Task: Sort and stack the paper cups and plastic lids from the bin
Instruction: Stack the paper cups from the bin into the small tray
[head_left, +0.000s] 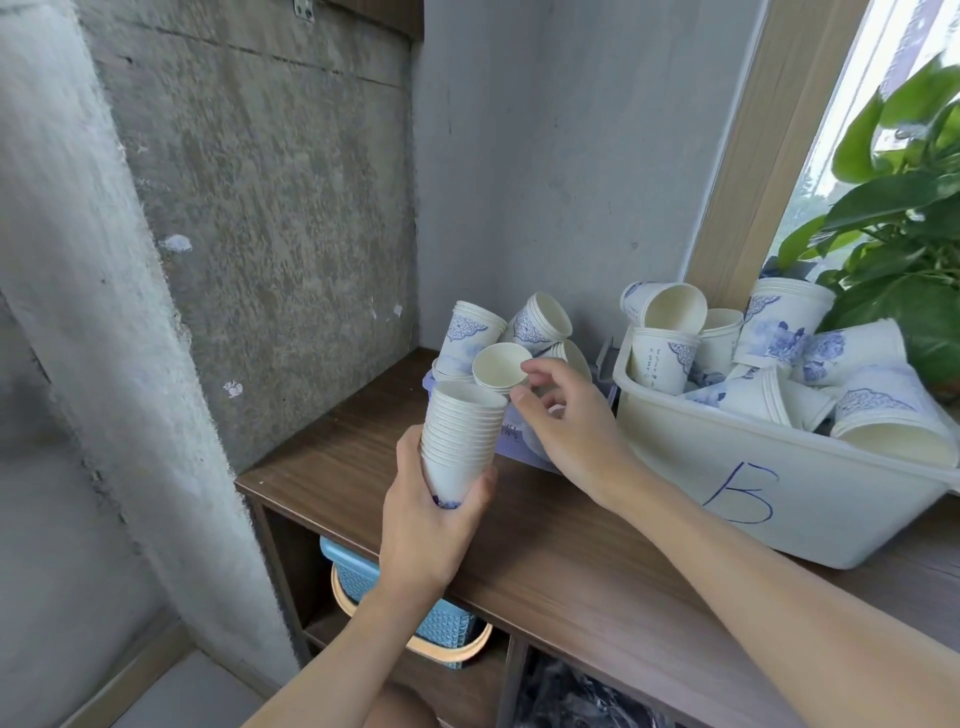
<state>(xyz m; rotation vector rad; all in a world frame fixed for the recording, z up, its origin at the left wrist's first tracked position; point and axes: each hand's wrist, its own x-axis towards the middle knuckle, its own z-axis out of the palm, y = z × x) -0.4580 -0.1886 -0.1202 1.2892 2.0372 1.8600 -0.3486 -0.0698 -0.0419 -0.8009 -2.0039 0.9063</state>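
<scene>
Cups (769, 332) crowd the white bin (675, 457); left hand (426, 525) grips a nested stack (462, 431), right hand (566, 421) pinches a loose cup (498, 366).

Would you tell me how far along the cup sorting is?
Done: a nested stack of white paper cups, gripped by the left hand. In hand: the right hand touches a loose cup. Left: the white plastic bin marked B holds many jumbled cups.

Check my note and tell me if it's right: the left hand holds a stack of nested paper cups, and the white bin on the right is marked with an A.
Not quite. The head view shows the white bin marked with a B, not an A. The left hand does hold the stack of nested paper cups.
</scene>
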